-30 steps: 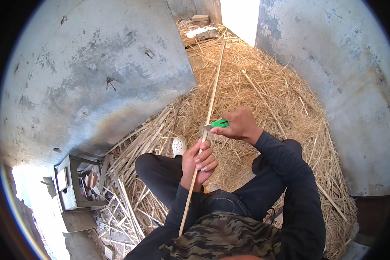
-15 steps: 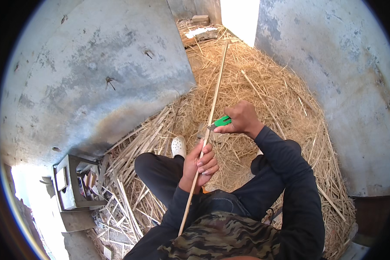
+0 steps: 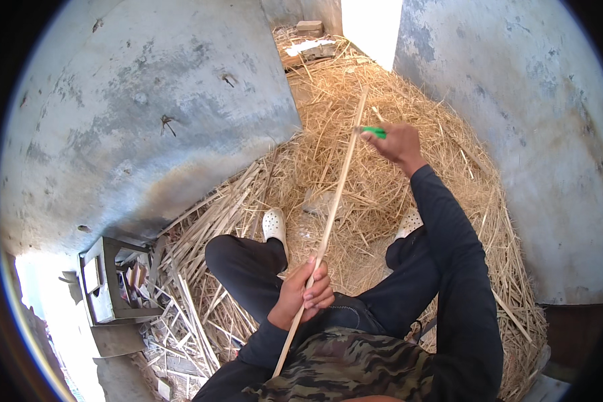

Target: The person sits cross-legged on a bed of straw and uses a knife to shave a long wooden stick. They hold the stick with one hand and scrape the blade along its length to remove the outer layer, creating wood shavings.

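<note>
A long pale strip [image 3: 338,191], likely split bamboo or wood, slants from my lap up and away to the far middle. My left hand [image 3: 304,292] is wrapped round its lower part, just in front of my waist. Farther out, my right hand [image 3: 396,143] grips a green-handled utility knife [image 3: 374,132]. The knife's blade end meets the strip near its far end; the blade itself is too small to make out clearly.
Shavings and thin strips [image 3: 442,154] cover the floor around my feet in white clogs [image 3: 274,224]. Longer slats [image 3: 201,221] lie heaped at the left. A small wooden stool-like frame [image 3: 117,281] stands beyond them. Grey walls [image 3: 147,80] rise on both sides.
My right hand has slid the knife away from me along the strip, toward its far end. My left hand, with the strip in it, has come slightly nearer to my body.
</note>
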`<state>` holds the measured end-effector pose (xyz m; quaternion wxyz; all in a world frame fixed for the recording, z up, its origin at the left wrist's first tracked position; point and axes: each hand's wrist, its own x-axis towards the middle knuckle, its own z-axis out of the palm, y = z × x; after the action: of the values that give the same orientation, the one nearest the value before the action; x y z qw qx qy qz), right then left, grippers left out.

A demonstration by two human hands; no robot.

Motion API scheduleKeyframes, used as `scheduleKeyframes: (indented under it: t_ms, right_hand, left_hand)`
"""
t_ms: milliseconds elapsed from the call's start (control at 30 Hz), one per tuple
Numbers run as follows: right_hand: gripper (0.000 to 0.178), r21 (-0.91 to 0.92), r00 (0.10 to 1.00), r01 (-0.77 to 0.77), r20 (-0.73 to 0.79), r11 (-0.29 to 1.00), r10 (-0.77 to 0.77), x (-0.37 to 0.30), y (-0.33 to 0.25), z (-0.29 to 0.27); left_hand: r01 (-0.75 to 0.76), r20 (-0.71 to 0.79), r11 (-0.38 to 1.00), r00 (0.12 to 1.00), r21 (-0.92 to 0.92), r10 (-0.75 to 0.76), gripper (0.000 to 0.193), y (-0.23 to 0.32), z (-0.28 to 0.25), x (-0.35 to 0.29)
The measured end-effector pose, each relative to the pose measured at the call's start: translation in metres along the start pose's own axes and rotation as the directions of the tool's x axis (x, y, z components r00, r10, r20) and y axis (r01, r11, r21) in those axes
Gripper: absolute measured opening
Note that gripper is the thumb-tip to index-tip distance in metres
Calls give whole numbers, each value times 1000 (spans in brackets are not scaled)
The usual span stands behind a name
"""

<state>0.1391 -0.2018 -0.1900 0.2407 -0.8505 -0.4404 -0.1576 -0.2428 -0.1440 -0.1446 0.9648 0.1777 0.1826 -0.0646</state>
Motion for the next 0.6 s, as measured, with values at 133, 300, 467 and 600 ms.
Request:
scheduleKeyframes:
  t_ms: [133,300,467,600]
  right_hand:
    - [73,-203,992,-123,9,971,127,15,42,-15]
    - [79,-120,797,-597,26,793,604,17,81,-1]
    - [96,-42,767,-634,94,772,634,-26,172,21]
    - [84,28,838,-445,366,895,405,2,39,-26]
  left_hand:
    - [109,-49,993,993,44,-107,40,-13,4,-13]
    - [117,-78,989,991,92,-110,39,-19,-8,-19]
    - [48,-144,881,989,470,22,41,-13,2,-34]
    - [-72,-292,821,914,566,281,36,23,-20,20]
